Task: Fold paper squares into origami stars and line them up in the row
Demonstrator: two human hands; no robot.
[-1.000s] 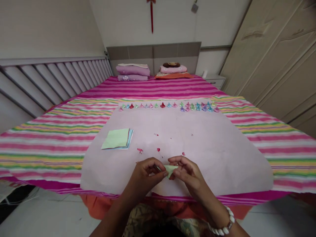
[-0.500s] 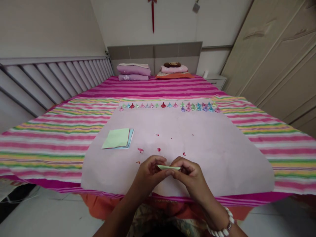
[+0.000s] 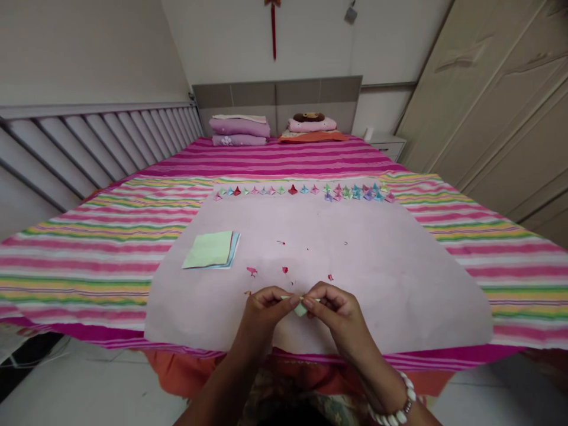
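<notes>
My left hand [image 3: 264,313] and my right hand [image 3: 338,313] meet just above the near edge of a pale pink sheet [image 3: 399,278] laid on the bed. Both pinch a small folded piece of light green paper [image 3: 300,307] between fingertips, one hand on each end. Most of the paper is hidden by my fingers. My right wrist wears a white bead bracelet [image 3: 402,408]. A stack of square papers [image 3: 210,250], green on top, lies to the left, beyond my left hand.
A row of several small folded paper shapes [image 3: 306,190] in many colours lines the sheet's far edge. Tiny red paper scraps [image 3: 252,271] dot the sheet near my hands. The striped bedspread [image 3: 89,236] spreads around; folded bedding [image 3: 239,130] sits at the headboard, a wardrobe [image 3: 497,106] stands right.
The green paper has turned and been folded smaller between my fingertips; half a second ago it showed as a flat thin strip. Both hands stay in the same place.
</notes>
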